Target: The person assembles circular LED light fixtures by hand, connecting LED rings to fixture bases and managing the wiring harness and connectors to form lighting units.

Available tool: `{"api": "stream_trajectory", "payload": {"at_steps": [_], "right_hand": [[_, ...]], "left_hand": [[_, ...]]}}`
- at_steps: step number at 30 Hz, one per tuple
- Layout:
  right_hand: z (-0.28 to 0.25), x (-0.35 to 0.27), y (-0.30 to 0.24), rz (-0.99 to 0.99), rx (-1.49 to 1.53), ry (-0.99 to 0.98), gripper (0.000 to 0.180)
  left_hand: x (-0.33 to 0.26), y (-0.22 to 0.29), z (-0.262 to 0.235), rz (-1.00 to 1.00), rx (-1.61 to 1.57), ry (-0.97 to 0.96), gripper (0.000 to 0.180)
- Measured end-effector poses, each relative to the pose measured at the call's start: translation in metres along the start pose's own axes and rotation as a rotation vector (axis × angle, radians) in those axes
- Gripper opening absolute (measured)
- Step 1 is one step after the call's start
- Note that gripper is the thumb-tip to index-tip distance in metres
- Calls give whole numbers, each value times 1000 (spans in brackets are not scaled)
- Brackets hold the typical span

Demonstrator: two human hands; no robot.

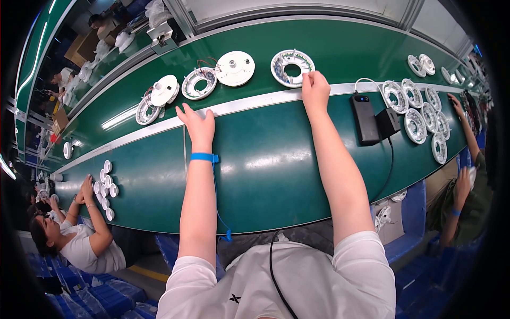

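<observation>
My right hand pinches the near right edge of a white plastic ring housing with a round hole and parts around its inside. The ring lies at the far side of the green table, past the metal strip. My left hand is open, fingers spread and holding nothing, just on the near side of that strip. Beyond its fingertips lies another white ring housing, joined by thin red wires to a round white disc. Left of them, a white disc partly covers another ring.
A black power bank with a cable and a black box lie on the right, beside several white rings. Several small white cups stand left, near a co-worker. Another person's hand reaches in at right. A blue wrist strap circles my left wrist.
</observation>
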State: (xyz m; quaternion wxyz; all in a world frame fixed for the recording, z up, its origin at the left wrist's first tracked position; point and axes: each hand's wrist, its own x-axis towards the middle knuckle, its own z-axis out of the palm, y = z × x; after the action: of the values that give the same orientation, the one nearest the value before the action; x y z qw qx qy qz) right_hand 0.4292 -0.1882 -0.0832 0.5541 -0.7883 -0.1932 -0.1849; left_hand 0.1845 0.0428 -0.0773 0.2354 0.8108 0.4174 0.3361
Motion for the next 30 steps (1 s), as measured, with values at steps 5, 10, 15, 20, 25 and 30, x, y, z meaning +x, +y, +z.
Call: {"api": "stream_trajectory", "payload": {"at_steps": [5, 10, 15, 20, 25, 30], "right_hand": [[-68, -45, -11, 94, 258, -259, 13], [-111, -63, -18, -37, 399, -620, 5], [-115, -57, -18, -76, 465, -809, 5], [-129, -40, -16, 12, 549, -1035, 7], [-131, -30, -12, -98, 407, -1238, 11], [-138, -37, -37, -235, 318, -1394, 13]], "left_hand": [[-61, 11, -17, 87, -314, -131, 80], [-124, 33, -25, 29, -807, -514, 70], [-178, 71, -33, 1, -885, -769, 62], [-220, 98, -56, 236, -571, -679, 57], [-247, 139, -72, 688, -66, -738, 52], [-264, 150, -67, 836, -40, -850, 54]]}}
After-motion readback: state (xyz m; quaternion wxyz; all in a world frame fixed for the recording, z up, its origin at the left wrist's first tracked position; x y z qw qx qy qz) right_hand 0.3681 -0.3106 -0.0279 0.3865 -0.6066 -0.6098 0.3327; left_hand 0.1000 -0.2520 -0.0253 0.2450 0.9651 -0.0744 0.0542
